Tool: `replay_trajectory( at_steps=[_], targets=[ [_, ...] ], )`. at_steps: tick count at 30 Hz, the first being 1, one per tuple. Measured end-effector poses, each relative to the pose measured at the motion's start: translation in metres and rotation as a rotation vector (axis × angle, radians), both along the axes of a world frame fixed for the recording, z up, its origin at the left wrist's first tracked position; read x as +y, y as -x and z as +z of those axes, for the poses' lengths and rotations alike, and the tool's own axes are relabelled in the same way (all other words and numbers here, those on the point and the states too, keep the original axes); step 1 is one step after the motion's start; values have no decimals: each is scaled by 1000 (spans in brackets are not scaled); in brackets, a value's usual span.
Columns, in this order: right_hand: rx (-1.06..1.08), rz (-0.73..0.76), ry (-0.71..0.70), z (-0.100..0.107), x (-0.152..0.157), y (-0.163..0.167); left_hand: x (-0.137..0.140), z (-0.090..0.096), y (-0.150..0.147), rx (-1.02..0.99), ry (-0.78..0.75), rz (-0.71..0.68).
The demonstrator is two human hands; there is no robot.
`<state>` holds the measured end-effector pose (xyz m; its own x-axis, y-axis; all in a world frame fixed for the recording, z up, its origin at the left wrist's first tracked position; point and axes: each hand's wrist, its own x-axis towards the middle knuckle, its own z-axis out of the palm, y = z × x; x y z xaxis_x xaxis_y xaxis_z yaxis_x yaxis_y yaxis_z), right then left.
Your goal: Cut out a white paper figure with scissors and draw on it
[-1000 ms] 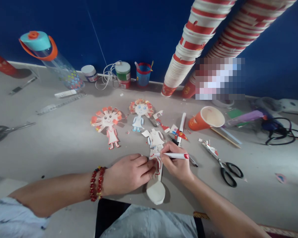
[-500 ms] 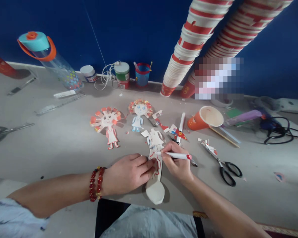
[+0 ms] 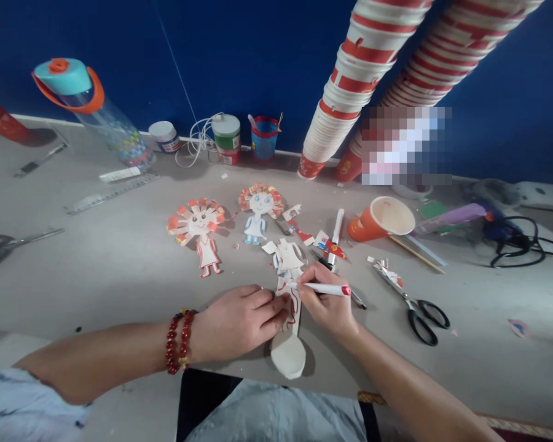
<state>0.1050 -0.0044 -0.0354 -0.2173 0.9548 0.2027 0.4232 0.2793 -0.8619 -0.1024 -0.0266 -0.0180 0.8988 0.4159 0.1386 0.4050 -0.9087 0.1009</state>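
Note:
A white marker pen with a red end (image 3: 327, 288) is pinched in my right hand (image 3: 327, 301), its tip on a white paper cutout (image 3: 289, 359) that bears red lines. The cutout has a round end toward me and a strip running away from me. My left hand (image 3: 239, 322), fingers curled and pressed together, holds the strip down on the table. Beyond the strip lie white paper scraps (image 3: 288, 255). Two finished-looking paper dolls lie farther off: one drawn in red (image 3: 207, 252), one in blue (image 3: 257, 227).
Black-handled scissors (image 3: 424, 322) lie at right, near an orange paper cup (image 3: 373, 221). Tall stacks of paper cups (image 3: 336, 92) lean by the blue wall. At left are a water bottle (image 3: 115, 129), a ruler (image 3: 105, 196) and other scissors (image 3: 9, 242).
The pen and my right hand have shifted very slightly to the left. My left hand and the cutout stay where they were.

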Motion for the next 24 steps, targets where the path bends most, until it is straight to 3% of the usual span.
replay_trajectory(
  at_steps=[24],
  targets=[
    [-18,-26,-1,-1,0,0,0,-1,0,-16,0,1]
  ],
)
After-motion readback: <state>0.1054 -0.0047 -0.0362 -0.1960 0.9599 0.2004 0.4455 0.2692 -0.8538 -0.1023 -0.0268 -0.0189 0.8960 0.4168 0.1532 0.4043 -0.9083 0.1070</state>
